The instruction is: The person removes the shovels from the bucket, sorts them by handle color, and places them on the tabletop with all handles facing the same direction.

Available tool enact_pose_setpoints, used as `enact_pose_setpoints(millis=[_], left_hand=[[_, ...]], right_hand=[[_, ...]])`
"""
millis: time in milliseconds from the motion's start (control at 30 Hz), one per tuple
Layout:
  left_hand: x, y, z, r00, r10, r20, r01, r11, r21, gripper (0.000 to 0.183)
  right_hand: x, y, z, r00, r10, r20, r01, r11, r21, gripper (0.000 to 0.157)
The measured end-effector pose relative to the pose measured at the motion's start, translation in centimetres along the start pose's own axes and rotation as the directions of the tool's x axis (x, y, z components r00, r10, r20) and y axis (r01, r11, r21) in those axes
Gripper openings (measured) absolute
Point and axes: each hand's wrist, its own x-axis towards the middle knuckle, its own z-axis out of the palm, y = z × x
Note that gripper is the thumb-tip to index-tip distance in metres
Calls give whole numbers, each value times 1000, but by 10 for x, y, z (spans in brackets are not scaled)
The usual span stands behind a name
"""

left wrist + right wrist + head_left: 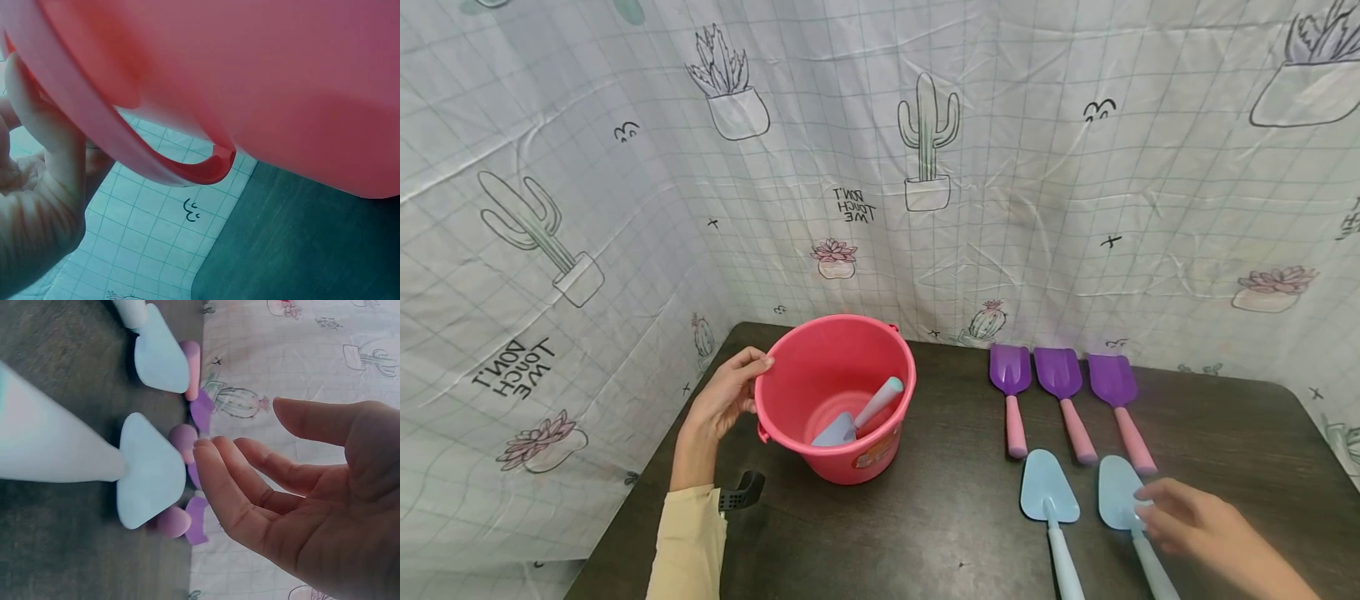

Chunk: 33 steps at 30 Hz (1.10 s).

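In the head view my left hand (724, 397) grips the rim of a pink bucket (863, 467), thumb over the edge and fingers outside. The bucket tilts a little towards me. Inside it lies a light blue toy trowel (878, 405), blade down, handle against the wall. My right hand (1197, 525) hovers by the right one of two light blue trowels (1120, 493), holding nothing. The right wrist view shows its fingers (234, 494) loosely bent, apart from that trowel's blade (150, 472). Left of it lies the other light blue trowel (1048, 487).
Three purple toy shovels with pink handles, the left (1011, 369), middle (1058, 372) and right (1113, 380), lie in a row behind the trowels. The dark table (955, 500) meets a cactus-print curtain (1030, 208) at the back and left.
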Motion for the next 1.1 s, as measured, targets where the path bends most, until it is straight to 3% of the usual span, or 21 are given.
enact_pose_setpoints(millis=[267, 500, 700, 900, 1100], left_hand=[[-1, 1, -1, 1000, 1, 10, 0, 1000, -13, 11], [-1, 0, -1, 1000, 5, 6, -4, 1000, -14, 9], [0, 0, 0, 1000, 7, 5, -7, 1000, -12, 8], [-1, -1, 0, 1000, 11, 4, -11, 1000, -19, 8], [0, -1, -1, 1000, 7, -1, -7, 1000, -16, 8]], right_hand=[[1, -15, -1, 993, -83, -80, 81, 996, -28, 37], [4, -33, 4, 974, -185, -128, 183, 983, -26, 31], [8, -51, 5, 971, -205, -120, 202, 979, -36, 33], [11, -69, 8, 951, -269, -153, 264, 963, -52, 30], [15, -83, 10, 949, -273, -159, 264, 962, -77, 29]])
